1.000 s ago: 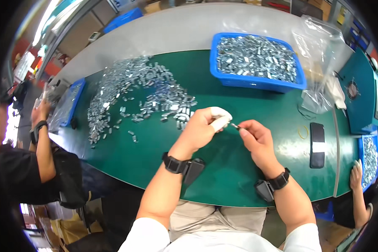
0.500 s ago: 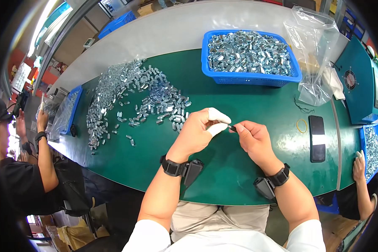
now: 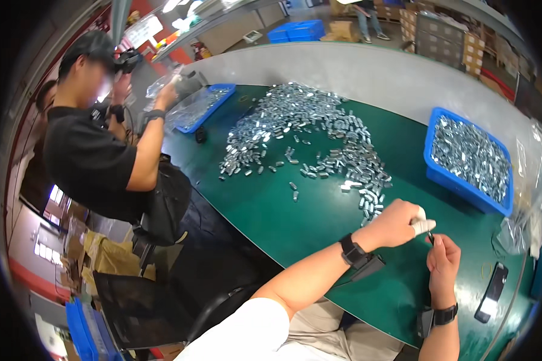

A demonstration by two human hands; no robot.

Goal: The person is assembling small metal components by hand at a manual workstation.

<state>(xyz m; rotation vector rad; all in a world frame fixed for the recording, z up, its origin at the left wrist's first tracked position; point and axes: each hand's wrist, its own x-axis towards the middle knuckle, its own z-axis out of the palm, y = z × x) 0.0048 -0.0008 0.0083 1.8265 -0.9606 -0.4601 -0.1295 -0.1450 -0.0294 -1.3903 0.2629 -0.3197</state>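
Pinched between both hands is a thin dark pin [image 3: 430, 236]: left hand [image 3: 397, 224] with a white-wrapped fingertip, right hand [image 3: 444, 262] at 4 o'clock. It could slip and get lost on the green table [image 3: 319, 216] if fingers loosen

Factory assembly floor, long green table [image 3: 295, 216] heaped with small metal parts [image 3: 307, 129], blue bins [image 3: 468, 157] of the same parts, stacked cartons [image 3: 464, 45] and shelving behind, a co-worker [image 3: 96, 150] at the next place, bare concrete floor [image 3: 367, 72].
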